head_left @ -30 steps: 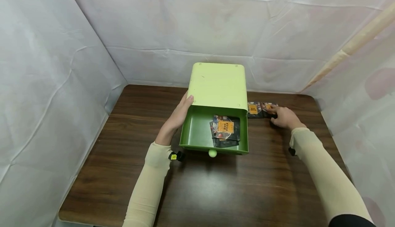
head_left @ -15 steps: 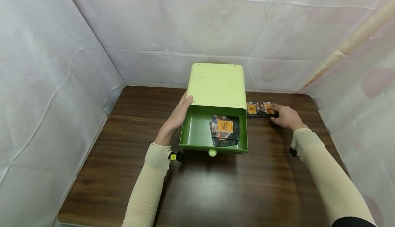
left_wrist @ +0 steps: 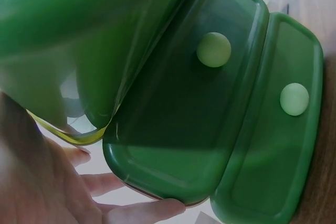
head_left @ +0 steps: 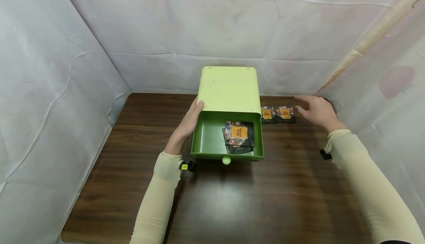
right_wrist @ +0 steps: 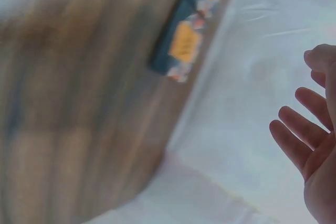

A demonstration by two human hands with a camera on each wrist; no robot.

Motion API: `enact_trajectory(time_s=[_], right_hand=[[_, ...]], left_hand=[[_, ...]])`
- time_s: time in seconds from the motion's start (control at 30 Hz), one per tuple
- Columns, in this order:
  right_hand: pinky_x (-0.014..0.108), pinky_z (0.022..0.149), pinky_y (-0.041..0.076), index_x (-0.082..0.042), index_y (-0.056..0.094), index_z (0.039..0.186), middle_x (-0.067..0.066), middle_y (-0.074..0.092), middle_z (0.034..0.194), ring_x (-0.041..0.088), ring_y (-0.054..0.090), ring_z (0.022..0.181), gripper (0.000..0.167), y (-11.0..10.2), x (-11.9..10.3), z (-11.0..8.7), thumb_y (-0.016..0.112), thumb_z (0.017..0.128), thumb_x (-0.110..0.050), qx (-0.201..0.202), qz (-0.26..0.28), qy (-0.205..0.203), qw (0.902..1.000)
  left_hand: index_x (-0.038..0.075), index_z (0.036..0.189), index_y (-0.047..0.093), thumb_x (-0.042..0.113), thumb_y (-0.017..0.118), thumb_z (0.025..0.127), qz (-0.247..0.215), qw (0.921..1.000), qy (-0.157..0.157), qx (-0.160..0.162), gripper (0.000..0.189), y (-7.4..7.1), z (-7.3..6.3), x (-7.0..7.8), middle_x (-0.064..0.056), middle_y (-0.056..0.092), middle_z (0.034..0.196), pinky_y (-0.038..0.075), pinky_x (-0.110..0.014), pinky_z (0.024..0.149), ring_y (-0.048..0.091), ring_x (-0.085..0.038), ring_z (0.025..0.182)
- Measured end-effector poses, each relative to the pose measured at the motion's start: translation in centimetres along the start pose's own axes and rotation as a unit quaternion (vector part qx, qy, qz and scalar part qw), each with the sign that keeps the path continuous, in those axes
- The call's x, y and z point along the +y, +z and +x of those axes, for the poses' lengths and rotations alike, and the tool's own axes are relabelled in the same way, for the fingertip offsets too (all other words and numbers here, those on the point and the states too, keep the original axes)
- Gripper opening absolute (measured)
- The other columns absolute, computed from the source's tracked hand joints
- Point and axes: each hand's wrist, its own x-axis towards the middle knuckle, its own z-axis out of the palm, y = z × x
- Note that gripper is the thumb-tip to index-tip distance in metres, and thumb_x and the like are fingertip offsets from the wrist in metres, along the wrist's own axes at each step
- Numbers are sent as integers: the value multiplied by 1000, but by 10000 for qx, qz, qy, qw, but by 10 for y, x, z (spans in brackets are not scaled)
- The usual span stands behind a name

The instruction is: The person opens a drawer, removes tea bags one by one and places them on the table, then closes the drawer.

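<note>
A small drawer cabinet (head_left: pixel 229 89) with a light green top stands near the back of the table. Its dark green top drawer (head_left: pixel 212 131) is pulled out, with overlapping black packets (head_left: pixel 237 133) inside. My left hand (head_left: pixel 187 124) rests against the cabinet's left side, thumb at the top front corner; in the left wrist view its fingers (left_wrist: pixel 149 212) lie straight along the side. To the right of the cabinet, two more black packets (head_left: pixel 279 115) with orange labels lie side by side. Just right of them my right hand (head_left: pixel 317 111) hovers, holding nothing, fingers extended.
Two lower drawers, each with a pale green knob (left_wrist: pixel 213 49), are closed below the pulled-out one. A white sheet (head_left: pixel 212 30) hangs behind the brown wooden table (head_left: pixel 132 170) and at both its sides. The open drawer juts toward the table's front.
My right hand has let go of the right-hand packet and moved up and to the right, off it. The left hand stays at the cabinet. The head view has shifted slightly.
</note>
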Motion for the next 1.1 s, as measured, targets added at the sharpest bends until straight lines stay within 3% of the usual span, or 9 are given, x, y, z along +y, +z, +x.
enact_trajectory(time_s=[0.13,0.23,0.33,0.37,0.43,0.57,0.67,0.87,1.1], right_hand=[[42,52,42,-8,58,135,21,61,124,19,48,46,42,-15,-21,4,65,95,-21,368,-123,-477,9981],[49,65,47,-8,60,133,20,63,123,27,62,69,42,-25,-38,8,67,93,-18,601,-116,-874,9943],[52,72,49,-7,63,129,18,64,121,34,65,86,41,-34,-57,11,71,89,-15,864,-72,-1364,9869],[52,73,49,-7,64,127,17,65,120,35,65,92,41,-37,-64,11,73,88,-14,960,-75,-1553,9832],[48,67,50,-7,66,124,16,66,119,31,66,83,41,-44,-79,11,75,85,-13,1118,-110,-1935,9746],[44,63,51,-5,69,119,14,68,115,28,67,81,41,-56,-112,9,77,79,-8,1355,-37,-2664,9543],[44,66,51,-3,71,113,12,69,110,28,66,90,37,-64,-137,6,77,76,-4,1403,139,-3102,9402],[39,66,52,-4,73,106,9,69,104,22,65,89,30,-59,-177,-1,79,76,-5,1112,311,-3763,9193],[38,76,53,-7,75,102,5,70,102,21,64,98,22,-44,-202,-6,78,81,-12,198,142,-4017,9154]], left_hand=[[9,156,-6,34,23,108,-44,10000,0,-8,61,-2,0,-2,-9,-4,161,7,-49,113,-2,-20,145],[10,156,-6,35,23,108,-30,10000,-14,3,61,-3,1,-2,-8,-5,161,7,-48,113,-2,-18,145],[12,156,-6,36,23,108,-26,10000,41,-15,61,-3,2,-2,-6,-5,161,7,-46,113,-3,-16,145],[13,156,-6,36,23,108,-31,10000,69,-27,60,-2,3,-2,-5,-5,161,7,-45,113,-3,-16,145],[13,156,-6,36,23,108,-53,9999,100,-67,60,-2,4,-3,-4,-5,161,7,-44,113,-2,-14,144],[13,156,-5,37,23,108,-54,10000,21,-42,61,0,4,-3,-4,-4,161,8,-43,113,-1,-14,144],[13,156,-4,38,23,108,-7,10000,-93,17,61,1,5,1,-4,-3,161,8,-43,113,-1,-14,144],[13,156,-4,38,24,108,1,9998,-209,38,62,1,1,2,-5,-3,161,8,-44,113,0,-16,144],[14,157,-4,39,24,108,-34,9999,-153,57,62,3,1,5,-5,-3,161,8,-45,113,0,-16,145]])
